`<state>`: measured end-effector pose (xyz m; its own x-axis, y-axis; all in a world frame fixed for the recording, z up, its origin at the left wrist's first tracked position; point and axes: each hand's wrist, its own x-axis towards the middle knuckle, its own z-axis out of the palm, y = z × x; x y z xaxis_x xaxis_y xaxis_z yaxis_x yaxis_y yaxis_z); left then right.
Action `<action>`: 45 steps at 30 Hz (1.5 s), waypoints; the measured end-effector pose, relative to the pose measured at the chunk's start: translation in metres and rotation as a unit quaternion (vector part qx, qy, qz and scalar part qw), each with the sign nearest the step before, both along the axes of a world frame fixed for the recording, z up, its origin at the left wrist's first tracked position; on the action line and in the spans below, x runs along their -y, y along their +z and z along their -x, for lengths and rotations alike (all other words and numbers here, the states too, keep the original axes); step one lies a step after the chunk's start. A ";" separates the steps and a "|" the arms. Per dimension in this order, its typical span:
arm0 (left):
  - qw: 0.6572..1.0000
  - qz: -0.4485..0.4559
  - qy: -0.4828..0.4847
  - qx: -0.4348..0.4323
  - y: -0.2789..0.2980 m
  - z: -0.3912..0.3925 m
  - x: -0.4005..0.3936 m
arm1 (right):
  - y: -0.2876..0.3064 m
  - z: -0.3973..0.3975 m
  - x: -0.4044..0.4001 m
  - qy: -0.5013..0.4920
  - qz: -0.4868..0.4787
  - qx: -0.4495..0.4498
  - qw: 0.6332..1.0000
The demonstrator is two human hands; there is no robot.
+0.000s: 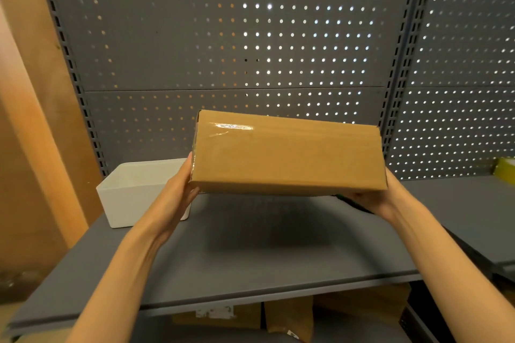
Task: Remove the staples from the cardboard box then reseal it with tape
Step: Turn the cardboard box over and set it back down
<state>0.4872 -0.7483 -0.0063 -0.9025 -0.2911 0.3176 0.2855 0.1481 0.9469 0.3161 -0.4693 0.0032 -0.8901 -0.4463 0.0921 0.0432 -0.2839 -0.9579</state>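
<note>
A brown cardboard box (287, 153) hangs in the air above the grey shelf (250, 253), tilted a little toward me. Clear tape glints along its upper face near the left end. My left hand (178, 189) holds the box's left end, thumb up along the side and fingers hidden beneath. At the right end, my right hand (373, 198) grips the lower corner, its fingers under the box. No staples show on the faces toward me.
A white plastic bin (133, 192) stands on the shelf at the back left, just behind my left hand. Grey pegboard (223, 36) backs the shelf. A dark object (354, 203) lies under the box's right end. Cardboard boxes (289, 315) sit below; a yellow item (505, 170) is far right.
</note>
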 end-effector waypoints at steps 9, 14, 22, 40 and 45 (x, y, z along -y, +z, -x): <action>0.994 -0.052 0.089 0.045 -0.020 0.008 0.005 | 0.000 -0.003 0.002 -0.034 -0.096 -0.081 0.991; 0.993 -0.079 0.088 0.005 -0.025 0.009 0.004 | 0.001 -0.008 0.005 -0.024 -0.132 -0.114 0.984; 0.990 -0.126 0.057 -0.009 -0.027 0.005 0.007 | -0.008 -0.007 0.006 0.030 -0.081 -0.075 0.993; 0.990 -0.076 0.053 0.106 -0.054 0.006 0.006 | -0.059 0.000 0.012 0.039 -0.085 0.068 0.993; 0.987 -0.082 0.048 0.130 -0.062 0.008 0.011 | -0.066 0.003 0.018 0.039 -0.090 0.087 0.991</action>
<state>0.4795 -0.7597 -0.0679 -0.9130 -0.4074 0.0203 0.0213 0.0020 0.9998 0.3129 -0.4874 -0.0625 -0.8477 -0.5097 -0.1469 0.2272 -0.0987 -0.9688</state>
